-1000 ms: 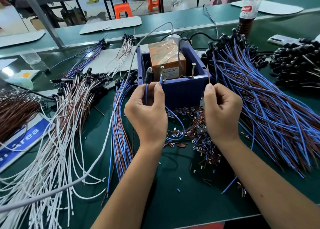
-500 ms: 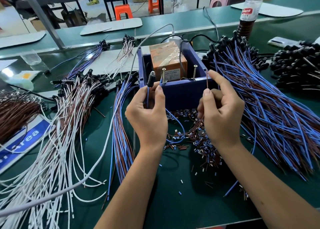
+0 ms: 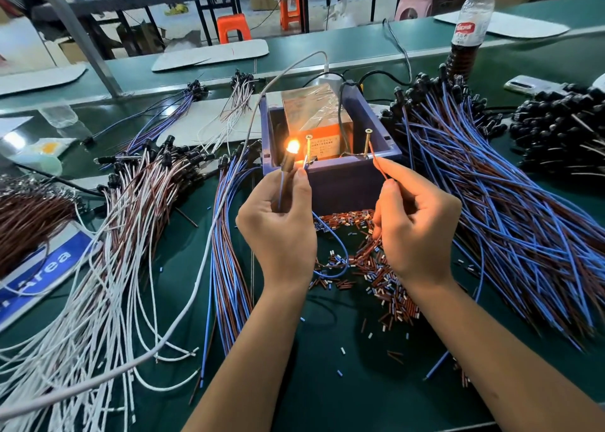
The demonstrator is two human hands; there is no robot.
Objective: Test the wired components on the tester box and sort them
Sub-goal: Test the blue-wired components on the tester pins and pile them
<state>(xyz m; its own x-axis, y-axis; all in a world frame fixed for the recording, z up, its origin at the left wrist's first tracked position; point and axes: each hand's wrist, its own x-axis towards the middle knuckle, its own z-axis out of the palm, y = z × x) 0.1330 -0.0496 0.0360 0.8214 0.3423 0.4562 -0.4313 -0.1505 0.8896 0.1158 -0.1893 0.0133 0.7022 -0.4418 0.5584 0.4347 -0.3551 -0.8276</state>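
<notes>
Two hands: both raised at the near wall of the tester box (image 3: pixel 340 182), which sits mid-worktop (image 3: pixel 327 382).
Left hand (image 3: pixel 278 232): fingers curled around the lamp holder (image 3: pixel 289 163) and its blue lead; the bulb glows orange beside the left screw (image 3: pixel 308 148).
Right hand (image 3: pixel 415 232): thumb and forefinger pinch the brown lead (image 3: pixel 378 163), its tip by the right screw (image 3: pixel 367 142).
Left pile (image 3: pixel 226 235): blue-brown wired pieces, near the box.
Right pile (image 3: pixel 507 202): a larger heap.
Offcuts (image 3: pixel 370 268): insulation bits scattered beneath the hands.
</notes>
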